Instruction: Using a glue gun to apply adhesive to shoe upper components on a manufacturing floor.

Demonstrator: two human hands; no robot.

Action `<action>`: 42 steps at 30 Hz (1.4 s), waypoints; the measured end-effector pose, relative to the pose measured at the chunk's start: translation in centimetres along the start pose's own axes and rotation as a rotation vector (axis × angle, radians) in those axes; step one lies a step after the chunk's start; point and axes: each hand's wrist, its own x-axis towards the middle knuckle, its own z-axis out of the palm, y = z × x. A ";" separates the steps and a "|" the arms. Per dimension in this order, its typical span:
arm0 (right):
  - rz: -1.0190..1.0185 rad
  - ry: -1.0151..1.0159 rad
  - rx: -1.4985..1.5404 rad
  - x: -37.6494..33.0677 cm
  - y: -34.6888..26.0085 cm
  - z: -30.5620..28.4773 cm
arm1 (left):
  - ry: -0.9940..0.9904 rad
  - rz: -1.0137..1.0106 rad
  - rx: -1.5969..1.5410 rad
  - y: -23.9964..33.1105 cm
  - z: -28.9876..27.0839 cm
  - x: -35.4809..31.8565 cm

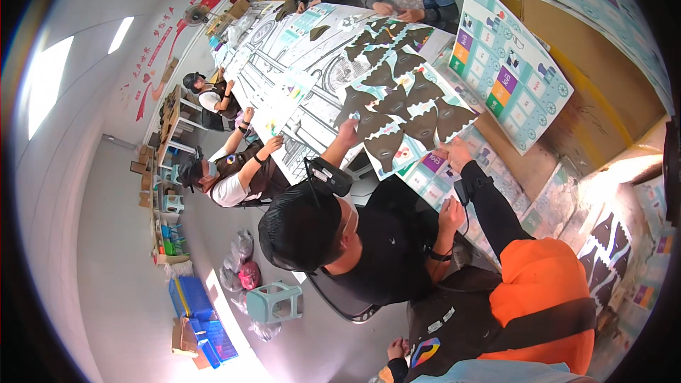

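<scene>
My right hand (457,153), at the end of an orange sleeve and a black forearm with a wrist device, is closed on the near edge of a printed sheet (404,149). Several dark brown, scalloped-edged pieces (423,125) cover much of that sheet. Low in the view, my left hand (399,349) hangs beside my dark apron, its fingers curled, with nothing visible in them. A person in black (383,255) sits close in front of me. One of that person's hands (347,133) touches the sheet's left edge; the other (450,214) is below it.
A long table (284,78) with line-drawn printing runs away from me; several masked people work around it. Colourful printed boards (507,71) lean against a cardboard box (596,92) at right. A plastic stool (275,302), bags (241,259) and blue crates (191,298) stand on the floor.
</scene>
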 end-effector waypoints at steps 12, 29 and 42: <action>0.072 -0.231 0.004 4.6 -0.7 7.4 | -0.038 -0.023 -0.036 0.8 -0.3 -2.3; 0.220 0.194 -0.528 -36.1 -0.4 -9.4 | -0.694 0.487 0.846 8.7 -2.4 12.8; -0.017 1.103 -0.258 -75.8 3.9 -26.2 | -1.103 0.348 0.995 7.4 14.8 13.1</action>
